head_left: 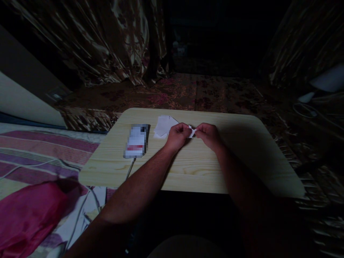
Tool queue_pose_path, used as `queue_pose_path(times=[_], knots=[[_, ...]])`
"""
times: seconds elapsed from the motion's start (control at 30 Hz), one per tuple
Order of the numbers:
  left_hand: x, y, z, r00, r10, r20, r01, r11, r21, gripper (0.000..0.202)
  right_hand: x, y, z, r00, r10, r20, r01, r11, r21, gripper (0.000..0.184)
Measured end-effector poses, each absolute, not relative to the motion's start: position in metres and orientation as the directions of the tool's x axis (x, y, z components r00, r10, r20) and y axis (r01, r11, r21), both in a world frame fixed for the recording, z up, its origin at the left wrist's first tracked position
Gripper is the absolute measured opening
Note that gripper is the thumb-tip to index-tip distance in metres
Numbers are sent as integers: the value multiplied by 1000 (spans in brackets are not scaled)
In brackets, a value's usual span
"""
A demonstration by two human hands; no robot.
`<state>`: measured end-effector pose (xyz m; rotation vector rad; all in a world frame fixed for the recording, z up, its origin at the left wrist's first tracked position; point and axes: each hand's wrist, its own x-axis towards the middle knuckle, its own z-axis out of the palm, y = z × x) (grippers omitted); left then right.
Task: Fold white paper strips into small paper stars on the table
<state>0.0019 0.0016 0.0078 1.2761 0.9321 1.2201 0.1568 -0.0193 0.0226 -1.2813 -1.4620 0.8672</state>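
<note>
Pale wooden table (193,172): we see a small white paper (192,133) between left hand (177,137) and right hand (210,136), both pinching it, forearms (150,175) converging.

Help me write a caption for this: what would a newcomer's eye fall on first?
Probably the left hand and right hand, pinching a small white paper between them over the pale tabletop. Next come the white sheets just left of them and, further left, a pixelated flat object. The bright pink fabric stands out at lower left.
</note>
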Motion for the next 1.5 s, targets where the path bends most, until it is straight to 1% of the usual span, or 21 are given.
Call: queue_pose_path(times=[0.3,0.5,0.7,0.97,1.2,1.5], knots=[[2,1,5,189,975,112,-131,-88,987,16,159,-18,19,11,973,232,285,220,-933,8],[0,0,6,246,964,99,-43,-91,995,20,158,-17,19,48,977,209,279,188,-942,11],[0,0,5,227,968,105,-41,-98,994,21,158,-18,19,44,975,217,309,194,-931,12],[-1,1,5,222,967,127,-42,-120,992,23,159,-19,21,33,977,211,296,192,-936,13],[0,0,7,207,972,111,-12,-111,994,22,159,-16,19,48,976,213,288,191,-938,11],[-1,-2,9,230,961,153,21,-162,987,22,159,-17,19,37,977,209,309,188,-932,9]])
